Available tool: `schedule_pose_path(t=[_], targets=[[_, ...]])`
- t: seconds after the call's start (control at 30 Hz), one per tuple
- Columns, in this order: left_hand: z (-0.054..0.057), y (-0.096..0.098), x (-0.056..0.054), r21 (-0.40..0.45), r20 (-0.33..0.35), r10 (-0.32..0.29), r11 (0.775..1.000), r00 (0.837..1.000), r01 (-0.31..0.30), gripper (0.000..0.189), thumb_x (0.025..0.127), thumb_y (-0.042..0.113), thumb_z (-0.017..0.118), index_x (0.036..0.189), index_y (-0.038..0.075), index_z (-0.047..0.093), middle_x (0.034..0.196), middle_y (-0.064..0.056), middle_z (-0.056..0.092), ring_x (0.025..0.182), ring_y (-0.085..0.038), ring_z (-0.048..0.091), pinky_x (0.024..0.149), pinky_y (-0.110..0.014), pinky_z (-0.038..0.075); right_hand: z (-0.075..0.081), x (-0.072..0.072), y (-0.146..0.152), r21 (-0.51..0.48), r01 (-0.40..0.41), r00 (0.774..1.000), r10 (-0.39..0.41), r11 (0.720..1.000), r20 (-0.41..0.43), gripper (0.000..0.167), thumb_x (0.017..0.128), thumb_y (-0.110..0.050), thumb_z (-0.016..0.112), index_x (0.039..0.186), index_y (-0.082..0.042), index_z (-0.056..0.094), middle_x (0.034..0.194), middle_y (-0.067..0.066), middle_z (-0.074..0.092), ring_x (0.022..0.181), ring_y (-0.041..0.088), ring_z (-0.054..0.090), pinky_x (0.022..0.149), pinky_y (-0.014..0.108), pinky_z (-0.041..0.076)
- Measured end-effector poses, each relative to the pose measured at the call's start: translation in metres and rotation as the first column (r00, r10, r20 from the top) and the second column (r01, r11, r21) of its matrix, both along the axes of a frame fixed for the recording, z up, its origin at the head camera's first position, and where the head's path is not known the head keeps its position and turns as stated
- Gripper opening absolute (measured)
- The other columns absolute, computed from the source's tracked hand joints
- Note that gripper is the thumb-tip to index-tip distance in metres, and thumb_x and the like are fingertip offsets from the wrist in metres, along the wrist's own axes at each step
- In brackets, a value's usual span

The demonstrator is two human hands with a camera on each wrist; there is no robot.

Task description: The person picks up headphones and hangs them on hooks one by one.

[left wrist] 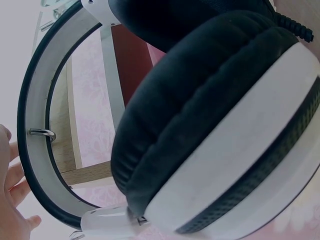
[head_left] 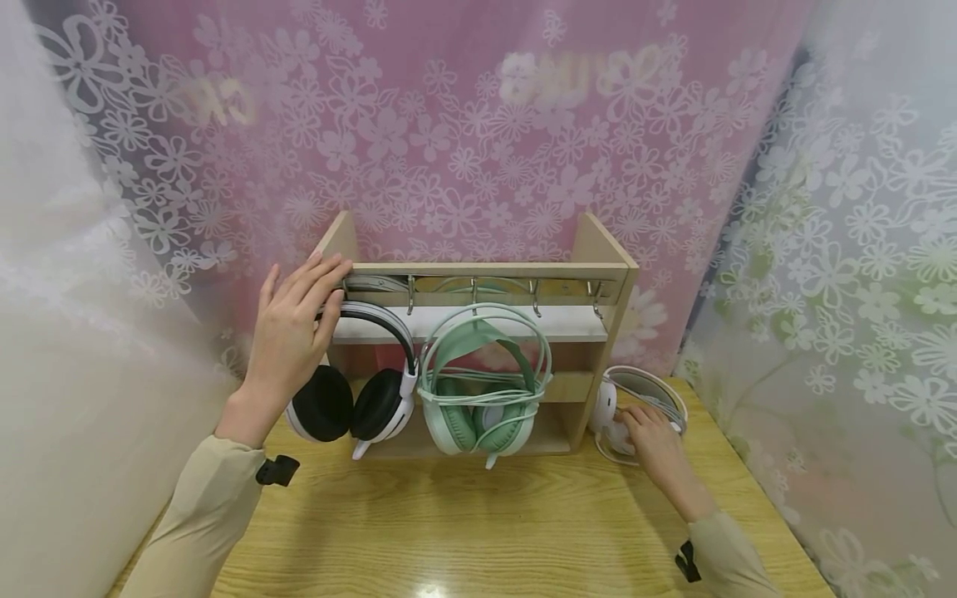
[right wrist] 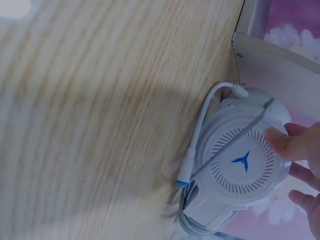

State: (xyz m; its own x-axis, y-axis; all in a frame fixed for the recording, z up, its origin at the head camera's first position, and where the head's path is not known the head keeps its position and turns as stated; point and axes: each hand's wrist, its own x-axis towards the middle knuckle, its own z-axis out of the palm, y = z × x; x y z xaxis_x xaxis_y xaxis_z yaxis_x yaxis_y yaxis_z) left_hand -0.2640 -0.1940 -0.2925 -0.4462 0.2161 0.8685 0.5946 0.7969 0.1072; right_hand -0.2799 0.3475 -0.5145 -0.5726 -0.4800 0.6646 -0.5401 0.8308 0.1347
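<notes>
Now, left hand (head_left: 287, 336) laid straight-fingered on wooden rack (head_left: 486, 269), right hand (head_left: 658, 444) held low, pinching white headset (right wrist: 235, 175)

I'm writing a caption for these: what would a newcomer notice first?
First, the green headphones hanging on the wooden rack. Black-and-white headphones hang to their left, and white headphones, held by the right grip, are on the table right of the rack. Behind spreads a pink flowered curtain.

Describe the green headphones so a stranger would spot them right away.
On the wooden table stands a rack with metal hooks. The green headphones hang at its front, near the middle, right of a black-and-white pair. Only they are pale green, ear cushions included.
</notes>
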Motion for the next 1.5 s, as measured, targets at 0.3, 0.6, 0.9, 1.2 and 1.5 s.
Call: schedule_pose_path(t=[0.3,0.6,0.9,1.2,1.5], targets=[[-0.001,-0.001,-0.001,-0.004,0.0,0.005,1.0,1.0,-0.005,0.04,0.102,0.018,0.057,0.141,0.011,0.061,0.145,-0.009,0.058,0.141,-0.03,0.046,0.122,-0.055,0.011,0.001,0.011,0.004,-0.037,-0.077,0.997,0.077,0.996,-0.014,0.022,0.078,-0.007,0.08,0.093,0.004,0.068,0.093,0.015,0.066,0.089,0.038,0.062,0.087,0.054,0.049],[-0.001,0.0,-0.001,0.003,0.005,0.004,1.0,1.0,-0.004,0.04,0.103,0.02,0.057,0.141,0.011,0.061,0.145,-0.009,0.058,0.141,-0.03,0.046,0.122,-0.055,0.011,0.0,0.026,0.004,-0.03,-0.059,0.998,0.058,0.998,-0.035,0.021,0.094,-0.021,0.068,0.086,-0.002,0.069,0.09,0.012,0.067,0.086,0.035,0.063,0.09,0.055,0.047],[-0.001,0.001,-0.001,0.01,-0.01,-0.006,1.0,1.0,0.006,0.039,0.102,0.017,0.058,0.14,0.01,0.062,0.144,-0.009,0.059,0.14,-0.03,0.047,0.122,-0.055,0.011,0.0,0.041,0.002,-0.019,-0.023,1.0,0.023,1.0,-0.018,0.02,0.092,-0.02,0.068,0.085,-0.002,0.072,0.087,0.008,0.067,0.087,0.034,0.063,0.089,0.056,0.048],[0.0,0.0,0.0,0.01,-0.002,0.003,1.0,1.0,-0.003,0.039,0.104,0.021,0.055,0.14,0.01,0.062,0.144,-0.01,0.059,0.141,-0.03,0.046,0.122,-0.055,0.011,0.001,0.052,-0.002,-0.024,-0.058,0.997,0.057,0.998,-0.052,0.033,0.1,-0.028,0.06,0.081,-0.003,0.072,0.083,0.007,0.067,0.081,0.031,0.063,0.084,0.057,0.05],[0.0,0.001,0.0,0.01,0.002,-0.001,1.0,1.0,0.001,0.039,0.103,0.019,0.056,0.141,0.011,0.062,0.145,-0.009,0.058,0.141,-0.03,0.046,0.122,-0.055,0.011,0.009,0.051,0.003,-0.08,-0.069,0.997,0.067,0.994,-0.03,0.009,0.088,-0.015,0.073,0.083,-0.007,0.071,0.084,0.004,0.068,0.08,0.027,0.065,0.078,0.05,0.051]])
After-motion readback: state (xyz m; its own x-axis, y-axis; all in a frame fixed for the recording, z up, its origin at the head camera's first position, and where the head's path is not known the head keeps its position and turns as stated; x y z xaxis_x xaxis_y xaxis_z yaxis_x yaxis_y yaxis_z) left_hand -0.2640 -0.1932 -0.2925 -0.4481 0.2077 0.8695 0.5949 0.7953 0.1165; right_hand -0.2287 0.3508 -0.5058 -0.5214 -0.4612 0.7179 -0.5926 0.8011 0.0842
